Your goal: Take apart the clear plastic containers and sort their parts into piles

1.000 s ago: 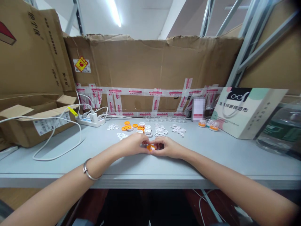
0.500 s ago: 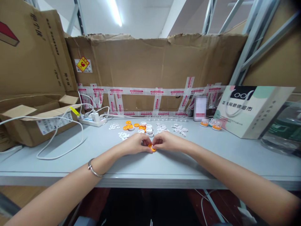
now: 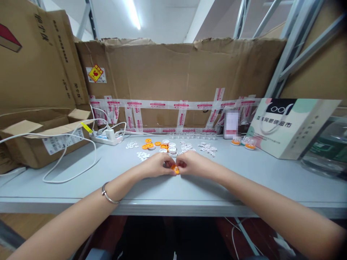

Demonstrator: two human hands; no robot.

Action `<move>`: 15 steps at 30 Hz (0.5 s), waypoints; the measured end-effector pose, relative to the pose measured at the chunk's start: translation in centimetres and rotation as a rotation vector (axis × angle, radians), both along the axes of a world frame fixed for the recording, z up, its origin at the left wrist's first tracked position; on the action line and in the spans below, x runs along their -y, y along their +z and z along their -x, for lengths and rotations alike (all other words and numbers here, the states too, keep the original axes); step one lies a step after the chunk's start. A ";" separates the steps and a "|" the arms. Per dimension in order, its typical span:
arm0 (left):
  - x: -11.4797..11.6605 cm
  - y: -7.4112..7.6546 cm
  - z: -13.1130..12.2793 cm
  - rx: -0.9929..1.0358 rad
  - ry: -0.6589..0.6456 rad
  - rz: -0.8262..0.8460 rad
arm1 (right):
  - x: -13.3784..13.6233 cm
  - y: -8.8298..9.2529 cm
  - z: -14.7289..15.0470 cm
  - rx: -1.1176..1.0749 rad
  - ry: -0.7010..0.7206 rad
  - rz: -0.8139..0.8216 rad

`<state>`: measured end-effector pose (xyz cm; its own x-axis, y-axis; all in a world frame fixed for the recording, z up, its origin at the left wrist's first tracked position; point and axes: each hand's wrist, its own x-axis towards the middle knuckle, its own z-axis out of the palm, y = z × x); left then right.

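Low over the tabletop, my left hand (image 3: 155, 165) pinches a small orange round plastic piece (image 3: 177, 171) between thumb and fingers. A tiny whitish part shows on top of it. My right hand (image 3: 192, 162) is closed with its fingertips at the same piece's right side; what they grip is hidden. Just beyond my hands lie several orange plastic rings (image 3: 148, 146) and white round caps (image 3: 172, 149). Around these are piles of small white discs (image 3: 142, 155) and small white plastic parts (image 3: 207, 148).
Clear plastic cups (image 3: 192, 135) line the back edge. Finished-looking orange-and-clear pieces (image 3: 249, 146) sit by a paper bag (image 3: 279, 130) and a phone-like upright card (image 3: 231, 124). At left are a power strip (image 3: 107, 138), white cables and an open cardboard box (image 3: 40, 144).
My right hand's fingertips have shifted slightly right, and more of the orange piece with its whitish centre shows. My left hand stays nearly in place.
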<state>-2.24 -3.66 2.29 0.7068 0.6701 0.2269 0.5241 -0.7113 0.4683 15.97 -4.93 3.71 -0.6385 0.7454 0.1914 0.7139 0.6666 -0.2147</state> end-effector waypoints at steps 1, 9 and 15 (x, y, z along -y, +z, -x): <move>0.0 0.1 0.0 0.014 0.003 -0.006 | 0.0 0.0 -0.3 -0.077 -0.016 0.031; 0.7 0.8 -0.5 0.433 0.099 0.035 | 0.2 -0.3 0.0 -0.808 -0.105 0.461; -0.1 1.5 1.5 0.315 0.230 -0.119 | -0.1 -1.0 0.0 -0.988 -0.109 0.608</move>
